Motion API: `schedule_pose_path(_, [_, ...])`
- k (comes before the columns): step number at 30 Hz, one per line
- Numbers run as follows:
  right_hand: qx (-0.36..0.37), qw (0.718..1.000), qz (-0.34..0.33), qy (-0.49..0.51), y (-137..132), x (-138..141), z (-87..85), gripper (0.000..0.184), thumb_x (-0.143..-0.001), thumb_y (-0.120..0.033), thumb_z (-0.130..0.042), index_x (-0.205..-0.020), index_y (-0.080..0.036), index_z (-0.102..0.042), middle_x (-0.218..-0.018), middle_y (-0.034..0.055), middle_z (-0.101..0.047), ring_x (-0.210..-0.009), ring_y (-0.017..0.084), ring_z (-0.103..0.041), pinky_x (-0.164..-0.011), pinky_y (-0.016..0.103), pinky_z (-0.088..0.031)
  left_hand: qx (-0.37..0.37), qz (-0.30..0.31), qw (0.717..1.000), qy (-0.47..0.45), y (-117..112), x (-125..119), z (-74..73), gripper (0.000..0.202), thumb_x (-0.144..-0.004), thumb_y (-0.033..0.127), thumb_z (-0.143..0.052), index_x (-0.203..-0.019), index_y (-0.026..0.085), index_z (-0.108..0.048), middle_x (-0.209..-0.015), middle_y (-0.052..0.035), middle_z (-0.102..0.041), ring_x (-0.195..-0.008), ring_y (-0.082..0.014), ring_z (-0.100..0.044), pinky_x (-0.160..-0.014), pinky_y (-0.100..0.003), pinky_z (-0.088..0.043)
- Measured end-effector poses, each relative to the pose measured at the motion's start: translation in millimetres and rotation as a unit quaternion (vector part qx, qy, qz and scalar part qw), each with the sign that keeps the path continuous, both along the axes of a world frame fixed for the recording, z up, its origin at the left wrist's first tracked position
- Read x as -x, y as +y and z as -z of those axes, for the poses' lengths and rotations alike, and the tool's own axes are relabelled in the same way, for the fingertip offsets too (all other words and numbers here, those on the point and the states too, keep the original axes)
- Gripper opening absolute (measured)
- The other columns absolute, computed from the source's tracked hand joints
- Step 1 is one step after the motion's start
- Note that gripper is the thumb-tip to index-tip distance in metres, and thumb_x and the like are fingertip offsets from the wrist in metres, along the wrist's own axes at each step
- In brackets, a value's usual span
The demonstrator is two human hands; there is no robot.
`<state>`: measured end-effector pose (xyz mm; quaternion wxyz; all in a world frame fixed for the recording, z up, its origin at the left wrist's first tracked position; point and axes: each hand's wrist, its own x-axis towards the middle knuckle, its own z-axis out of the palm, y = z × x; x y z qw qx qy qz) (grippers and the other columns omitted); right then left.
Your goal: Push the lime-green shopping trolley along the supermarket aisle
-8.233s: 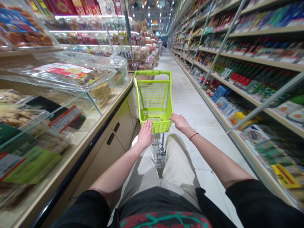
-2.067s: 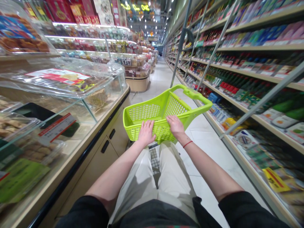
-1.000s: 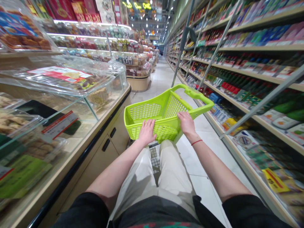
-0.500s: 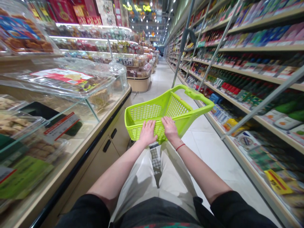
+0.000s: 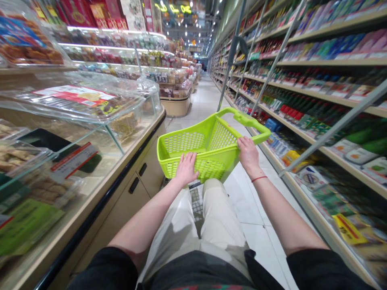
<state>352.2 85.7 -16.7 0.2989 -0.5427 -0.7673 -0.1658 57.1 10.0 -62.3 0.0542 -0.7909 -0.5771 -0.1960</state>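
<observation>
A bright green plastic shopping cart (image 5: 217, 161) stands crosswise in front of my legs, its perforated basket showing nothing inside. Its looped handle rises at the right end. My left hand (image 5: 186, 167) rests over the near rim around its middle, fingers on top and thumb against the outer side. Farther right, my right hand (image 5: 248, 153), with a red string on its wrist, grips the rim close to where the handle begins. The fingertips of both hands bend over the edge and are partly hidden.
On the left, a glass-fronted counter (image 5: 115, 139) with a black bumper rail holds packaged food. Tall shelves (image 5: 314, 62) of bottles and packs line the right, with slanting grey metal poles (image 5: 338, 125) before them. A tiled aisle (image 5: 202, 90) runs ahead between displays.
My right hand has slid right along the rim, from beside my left hand to near the handle. The left hand stays in place. The cart has barely moved.
</observation>
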Motion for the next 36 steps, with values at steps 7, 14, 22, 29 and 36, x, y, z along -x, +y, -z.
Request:
schedule_pose_path(7, [0.024,0.999,-0.014,0.031,-4.6,57.7,33.4,0.053,-0.085,0.001,-0.041,-0.133,-0.006,-0.06,-0.143,0.0216,-0.058,-0.142,0.024,-0.045,-0.123,0.049,-0.031,-0.003,-0.001,1.0,-0.003,0.7,-0.8,1.6,0.084,-0.078,0.035,-0.063,-0.152,0.008,-0.033,-0.155,-0.0189,-0.043,-0.148,-0.0327,-0.034,-0.127,-0.051,-0.014])
schedule_pose_path(14, [0.04,0.99,-0.131,-0.011,-17.9,120.4,57.1,0.053,-0.087,-0.002,-0.043,-0.136,-0.012,-0.061,-0.143,0.0152,-0.06,-0.138,0.024,-0.051,-0.121,0.047,-0.034,-0.01,0.001,1.0,0.003,1.0,0.9,3.4,0.083,-0.078,0.034,-0.063,-0.151,0.008,-0.032,-0.155,-0.0186,-0.043,-0.147,-0.0321,-0.035,-0.127,-0.05,-0.014])
schedule_pose_path(22, [0.027,0.996,-0.081,-0.016,-1.9,42.9,26.7,0.051,-0.084,0.0,-0.045,-0.128,-0.013,-0.066,-0.138,0.0137,-0.064,-0.135,0.022,-0.053,-0.122,0.046,-0.034,-0.003,0.0,1.0,0.008,0.1,0.4,1.4,0.084,-0.079,0.034,-0.062,-0.152,0.007,-0.031,-0.155,-0.0194,-0.042,-0.148,-0.0325,-0.033,-0.127,-0.05,-0.014])
schedule_pose_path(29, [-0.025,0.999,-0.014,0.032,4.8,12.3,18.0,0.052,-0.086,0.0,-0.037,-0.131,-0.007,-0.063,-0.143,0.0195,-0.059,-0.142,0.026,-0.045,-0.123,0.049,-0.031,-0.002,-0.004,1.0,0.004,-0.5,-0.9,0.4,0.084,-0.078,0.034,-0.062,-0.152,0.006,-0.032,-0.156,-0.019,-0.042,-0.148,-0.0324,-0.033,-0.127,-0.05,-0.014])
schedule_pose_path(36, [-0.004,1.0,-0.023,0.013,-2.2,63.6,39.3,0.052,-0.086,0.0,-0.04,-0.134,-0.009,-0.06,-0.141,0.0188,-0.06,-0.139,0.026,-0.048,-0.122,0.053,-0.031,-0.009,-0.006,1.0,0.001,0.9,-1.6,2.8,0.084,-0.078,0.035,-0.062,-0.151,0.007,-0.032,-0.155,-0.0194,-0.043,-0.148,-0.0326,-0.033,-0.127,-0.05,-0.014])
